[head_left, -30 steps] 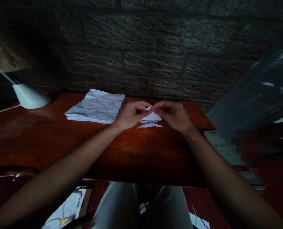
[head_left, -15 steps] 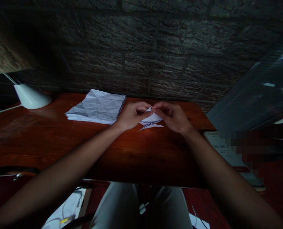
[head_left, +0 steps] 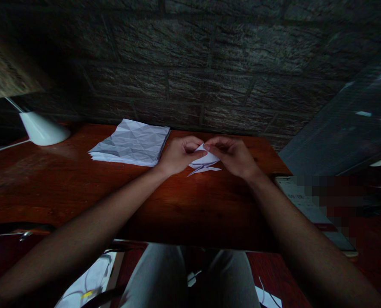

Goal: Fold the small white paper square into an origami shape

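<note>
Between my hands is a small piece of folded white paper [head_left: 206, 160], with a peak at the top and two thin points spreading out toward me at the bottom. My left hand [head_left: 181, 155] pinches its left side, thumb lying across the front. From the other side my right hand [head_left: 230, 155] grips the paper near its top, thumb and fingertips together. The fingertips hide part of the upper folds. Left of my left hand lies a stack of creased white sheets [head_left: 132, 141], its top sheet marked with a grid of triangular folds.
The wooden table [head_left: 184, 209] runs up to a dark stone-block wall [head_left: 184, 90]. A lamp with a white base [head_left: 44, 129] stands at the left. To the right, a device with a lit screen [head_left: 302, 205] sits by my right forearm. My knees [head_left: 155, 273] are under the table edge.
Very little differs. Both hands keep their pinch on the folded paper, and its lower right point reaches slightly farther right. The view has shifted a touch.
</note>
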Tool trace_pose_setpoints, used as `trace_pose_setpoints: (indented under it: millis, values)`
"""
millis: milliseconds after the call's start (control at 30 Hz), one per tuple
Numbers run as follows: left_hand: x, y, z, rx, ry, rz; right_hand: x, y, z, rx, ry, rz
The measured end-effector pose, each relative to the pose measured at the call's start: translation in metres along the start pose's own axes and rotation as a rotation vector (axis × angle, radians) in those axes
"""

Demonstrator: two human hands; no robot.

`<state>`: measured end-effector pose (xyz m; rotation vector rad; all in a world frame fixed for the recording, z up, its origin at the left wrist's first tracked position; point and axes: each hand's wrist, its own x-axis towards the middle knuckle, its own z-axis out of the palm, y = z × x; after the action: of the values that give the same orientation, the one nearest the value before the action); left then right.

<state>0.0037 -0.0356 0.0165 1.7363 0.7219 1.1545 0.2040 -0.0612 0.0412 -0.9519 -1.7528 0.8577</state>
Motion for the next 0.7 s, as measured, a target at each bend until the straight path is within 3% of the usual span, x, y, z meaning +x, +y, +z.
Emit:
trace_pose_setpoints:
  millis: [367,700]
  values:
    - [-0.0004,0.0025,0.0004,-0.001,-0.008,0.033,0.0017,-0.001,0.0034,0.123,0.099,0.053]
    - [0.0016,0.0005,-0.001,0.046,0.01,0.076,-0.0012,-0.0019,0.0035,-0.102,0.131,-0.05]
